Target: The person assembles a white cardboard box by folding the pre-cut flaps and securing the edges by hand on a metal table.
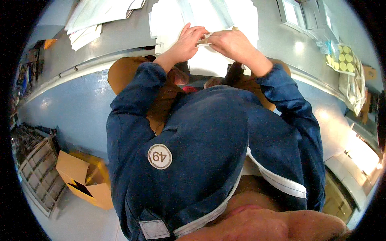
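At the far middle of the view, my two hands meet over a pale stack of white sheets (169,34). My left hand (187,43) has bent fingers closing on the near edge of a white sheet (204,45), one finger raised apart from the others. Close beside it, my right hand (232,43) pinches the same edge, its fingers curled downward. The fingertips nearly touch each other, and the exact grip is partly hidden behind them. White material, whether paper or thin card I cannot tell, also hangs below the hands toward my lap.
A grey worktable (124,34) spans the far side, with loose white papers (94,18) at its left. On the right lie a sheet of round yellow-green pieces (345,58) and a framed panel (293,14). An open cardboard box (94,186) stands on the floor at left, beside a crate (40,176).
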{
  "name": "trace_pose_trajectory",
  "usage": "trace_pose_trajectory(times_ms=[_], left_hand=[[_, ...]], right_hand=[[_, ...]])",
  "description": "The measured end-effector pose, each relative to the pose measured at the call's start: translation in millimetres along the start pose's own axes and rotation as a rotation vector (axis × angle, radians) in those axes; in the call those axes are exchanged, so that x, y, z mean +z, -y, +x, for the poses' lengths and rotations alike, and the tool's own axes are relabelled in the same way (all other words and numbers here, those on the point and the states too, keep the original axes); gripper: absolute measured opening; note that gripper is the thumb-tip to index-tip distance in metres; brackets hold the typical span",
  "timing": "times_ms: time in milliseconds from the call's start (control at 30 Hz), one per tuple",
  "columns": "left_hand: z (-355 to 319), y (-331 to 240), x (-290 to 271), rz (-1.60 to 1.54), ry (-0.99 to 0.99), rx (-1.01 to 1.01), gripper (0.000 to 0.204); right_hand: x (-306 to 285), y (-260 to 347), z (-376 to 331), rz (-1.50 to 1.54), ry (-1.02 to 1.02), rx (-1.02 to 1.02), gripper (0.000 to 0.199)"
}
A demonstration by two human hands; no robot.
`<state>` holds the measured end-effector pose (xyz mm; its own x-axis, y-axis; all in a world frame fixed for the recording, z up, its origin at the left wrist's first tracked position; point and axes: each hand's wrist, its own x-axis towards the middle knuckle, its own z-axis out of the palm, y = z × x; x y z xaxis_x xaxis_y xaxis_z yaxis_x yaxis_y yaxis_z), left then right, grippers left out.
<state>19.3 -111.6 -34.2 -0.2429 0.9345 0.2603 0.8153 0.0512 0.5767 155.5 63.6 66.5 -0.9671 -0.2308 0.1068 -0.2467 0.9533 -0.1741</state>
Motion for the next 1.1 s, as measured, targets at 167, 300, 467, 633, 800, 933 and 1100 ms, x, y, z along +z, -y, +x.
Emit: trace_pose_trajectory(times_ms=[167, 300, 467, 633, 800, 933, 1100], left_hand=[[6, -1, -5, -0.035, 0.106, -0.045, 0.073], [9, 3, -1, -0.081, 0.082, -0.006, 0.078], [11, 4, 0, -0.140, 0.035, -0.016, 0.081], [9, 6, 5, -0.217, -0.250, 0.114, 0.083], [11, 5, 6, -0.276, -0.199, 0.038, 0.088], [8, 10, 7, -0.246, -0.200, 0.046, 0.093], [8, 19, 15, -0.298, -0.241, 0.101, 0.085]], right_hand=[[9, 22, -5, -0.099, -0.094, -0.005, 0.021], [25, 38, -6, -0.127, -0.172, 0.014, 0.023], [44, 32, 7, -0.013, -0.157, -0.035, 0.015], [51, 32, 4, -0.030, -0.201, -0.002, 0.017], [39, 37, 10, -0.101, -0.234, 0.080, 0.029], [38, 38, 20, -0.244, -0.209, 0.040, 0.020], [46, 28, 19, -0.251, -0.210, -0.066, 0.003]])
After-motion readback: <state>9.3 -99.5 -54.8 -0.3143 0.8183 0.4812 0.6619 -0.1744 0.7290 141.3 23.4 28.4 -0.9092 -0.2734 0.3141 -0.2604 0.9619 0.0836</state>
